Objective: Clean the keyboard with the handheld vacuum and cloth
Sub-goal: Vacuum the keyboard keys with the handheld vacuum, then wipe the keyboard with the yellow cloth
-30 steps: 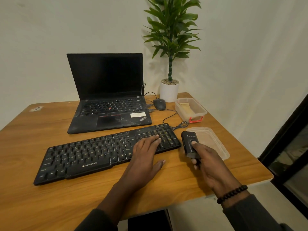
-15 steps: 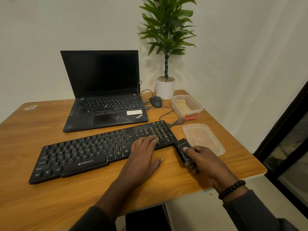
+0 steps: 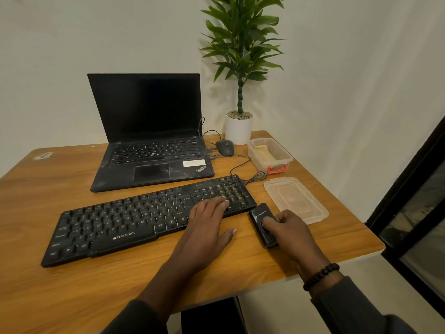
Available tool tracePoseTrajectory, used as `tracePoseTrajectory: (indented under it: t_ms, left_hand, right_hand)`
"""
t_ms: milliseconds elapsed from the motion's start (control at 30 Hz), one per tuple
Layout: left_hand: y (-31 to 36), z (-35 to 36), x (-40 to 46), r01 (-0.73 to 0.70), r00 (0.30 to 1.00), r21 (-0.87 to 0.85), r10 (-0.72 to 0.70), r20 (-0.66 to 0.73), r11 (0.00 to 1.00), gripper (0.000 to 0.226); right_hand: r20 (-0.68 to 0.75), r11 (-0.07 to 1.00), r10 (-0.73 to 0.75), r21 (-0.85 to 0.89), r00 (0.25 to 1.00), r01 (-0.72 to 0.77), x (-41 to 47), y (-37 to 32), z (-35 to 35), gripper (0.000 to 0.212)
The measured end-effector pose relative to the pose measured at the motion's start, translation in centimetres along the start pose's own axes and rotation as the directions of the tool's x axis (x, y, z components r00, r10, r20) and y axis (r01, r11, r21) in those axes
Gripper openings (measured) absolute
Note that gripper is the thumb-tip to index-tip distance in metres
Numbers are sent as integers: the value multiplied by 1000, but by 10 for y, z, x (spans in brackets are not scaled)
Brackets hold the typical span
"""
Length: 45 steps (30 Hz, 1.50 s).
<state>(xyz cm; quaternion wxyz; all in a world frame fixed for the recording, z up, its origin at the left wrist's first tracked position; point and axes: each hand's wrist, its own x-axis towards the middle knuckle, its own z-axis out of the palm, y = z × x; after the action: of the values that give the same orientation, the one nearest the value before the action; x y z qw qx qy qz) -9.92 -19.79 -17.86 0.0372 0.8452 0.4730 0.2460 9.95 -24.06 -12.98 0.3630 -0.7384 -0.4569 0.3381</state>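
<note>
A black keyboard [image 3: 125, 220] lies slanted across the wooden table [image 3: 72, 280]. My left hand [image 3: 207, 225] rests flat on its right part, fingers straight and reaching the number pad. The small black handheld vacuum [image 3: 261, 218] lies on the table just off the keyboard's right end. My right hand [image 3: 289, 230] grips the vacuum's near half, fingers curled over it. A yellowish cloth [image 3: 263, 151] sits inside a clear plastic box [image 3: 284, 155] at the back right.
An open black laptop [image 3: 149, 145] stands behind the keyboard. A mouse [image 3: 225, 147] and a potted plant [image 3: 239, 126] are at the back. The box's clear lid [image 3: 298, 198] lies right of the vacuum, near the table's right edge. Cables [image 3: 250, 177] run between them.
My right hand has brought the vacuum down from a raised, tilted hold to the table beside the keyboard's right end. My left hand has stayed on the keys.
</note>
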Motion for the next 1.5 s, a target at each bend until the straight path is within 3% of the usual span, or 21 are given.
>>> tracePoseTrajectory:
  t_ms: [367,633,700,767,833,900,1000,1267,1500]
  left_hand:
    - [0,-1,-1,-1,1000,-6,1,7,1000,67]
    - [-1,1,0,4,1000,-35,-3,9,999,66]
    - [-1,0,0,-11,1000,-34,11,-5,999,62]
    - [-2,-2,0,-33,999,-42,32,-36,999,51]
    - [-1,-3,2,-44,994,-84,35,-107,995,31]
    - [2,-1,5,-24,986,-120,4,-166,993,13]
    - [11,2,17,-17,983,-130,-7,-185,991,6]
    - [32,1,96,-31,976,-175,-8,-216,984,31]
    - [26,20,176,-21,999,-106,24,21,994,49]
  right_hand:
    - [-97,969,-78,-240,992,53,2,9,9,19]
    - [-124,996,-87,-16,988,85,5,5,-5,10]
    - [-206,987,-134,56,969,148,6,1,-14,8]
    - [-349,958,-209,114,914,262,6,-4,-25,10]
    - [-398,920,-248,188,883,344,7,-9,-34,14]
    - [-356,903,-275,222,893,367,10,-12,-36,19]
    - [-284,898,-314,219,906,381,21,-15,-29,18]
    - [-233,893,-396,125,888,431,82,-32,-24,9]
    - [-314,932,-360,-158,878,326,178,-61,-45,9]
